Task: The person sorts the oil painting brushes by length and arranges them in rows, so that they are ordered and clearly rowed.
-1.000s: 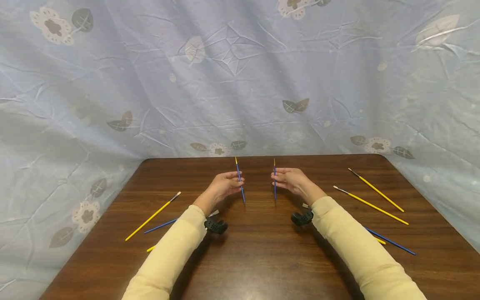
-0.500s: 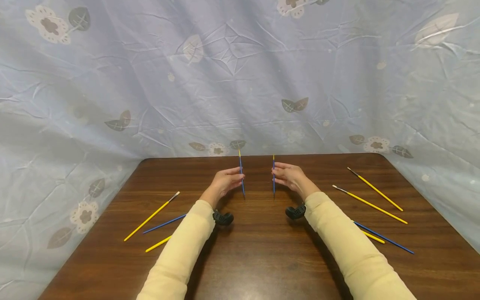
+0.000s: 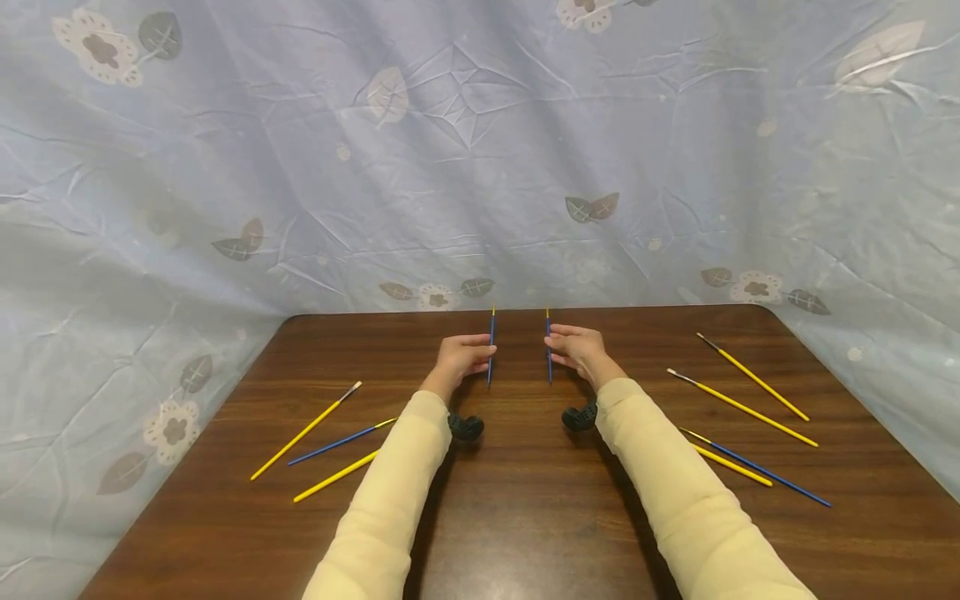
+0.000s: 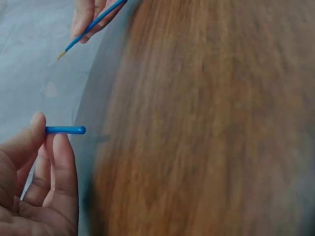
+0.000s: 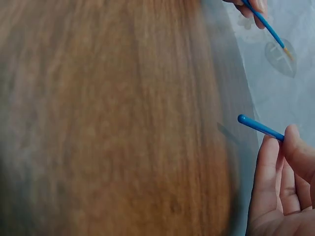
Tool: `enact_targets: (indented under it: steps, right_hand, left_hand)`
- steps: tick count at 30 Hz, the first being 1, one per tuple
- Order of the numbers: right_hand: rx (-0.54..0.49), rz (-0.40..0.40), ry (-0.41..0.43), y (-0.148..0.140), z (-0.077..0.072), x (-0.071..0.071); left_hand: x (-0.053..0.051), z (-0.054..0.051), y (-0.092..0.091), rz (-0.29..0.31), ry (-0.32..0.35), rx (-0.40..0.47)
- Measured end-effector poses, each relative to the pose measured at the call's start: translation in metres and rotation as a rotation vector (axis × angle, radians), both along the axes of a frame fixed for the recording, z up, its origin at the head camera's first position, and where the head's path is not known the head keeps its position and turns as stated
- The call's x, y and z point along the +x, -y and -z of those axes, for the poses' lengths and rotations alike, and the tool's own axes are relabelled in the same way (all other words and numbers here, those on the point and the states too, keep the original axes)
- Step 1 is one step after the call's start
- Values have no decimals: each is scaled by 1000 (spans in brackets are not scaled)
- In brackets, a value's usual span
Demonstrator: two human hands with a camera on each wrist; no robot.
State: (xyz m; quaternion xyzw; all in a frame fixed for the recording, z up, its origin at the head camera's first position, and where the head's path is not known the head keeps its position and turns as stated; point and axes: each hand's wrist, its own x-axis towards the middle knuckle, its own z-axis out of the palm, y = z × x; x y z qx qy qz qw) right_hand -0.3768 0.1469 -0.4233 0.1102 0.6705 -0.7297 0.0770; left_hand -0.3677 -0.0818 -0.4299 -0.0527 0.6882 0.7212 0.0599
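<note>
Brown wood-grain table [image 3: 517, 508]; behind it, wrinkled pale-blue cloth [image 3: 517, 175] printed with flowers [image 3: 101, 50] and leaves [image 3: 577, 209].

Soft glare lies on the brown tabletop [image 3: 517, 533] (streaky and blurred in both wrist views).

I see both arms reaching forward, pale yellow sleeves [image 3: 360, 537] down to the wrists. Left arm [image 3: 393, 467] and right arm [image 3: 671, 467] angle inward, roughly mirrored, forearms converging toward the hands. Left hand [image 3: 463, 356] and right hand [image 3: 581, 348] near each other, about level, not touching, fingertips facing across the gap. Left: pinch grip, left thumb [image 4: 30, 140] opposing left fingers [image 4: 64, 167]. Right: same, right thumb [image 5: 299, 152] opposing right fingers [image 5: 266, 177]. Left wrist [image 3: 435, 385] and right wrist [image 3: 611, 373] just clear of the cuffs.
</note>
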Motion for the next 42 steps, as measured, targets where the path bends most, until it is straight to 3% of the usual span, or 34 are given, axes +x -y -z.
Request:
enact_targets:
  steps: [15, 24, 33, 42]
  right_hand:
    - [131, 59, -22, 13, 5, -7]
    - [242, 125, 7, 20, 12, -20]
    - [373, 126, -48, 24, 12, -15]
    - [424, 128, -61, 26, 9, -12]
  left_hand:
    - [-18, 15, -24, -144, -31, -185]
    - [-15, 12, -29, -190, -57, -293]
    - [-12, 12, -34, -212, -74, -404]
    - [-10, 12, -39, -235, -81, -530]
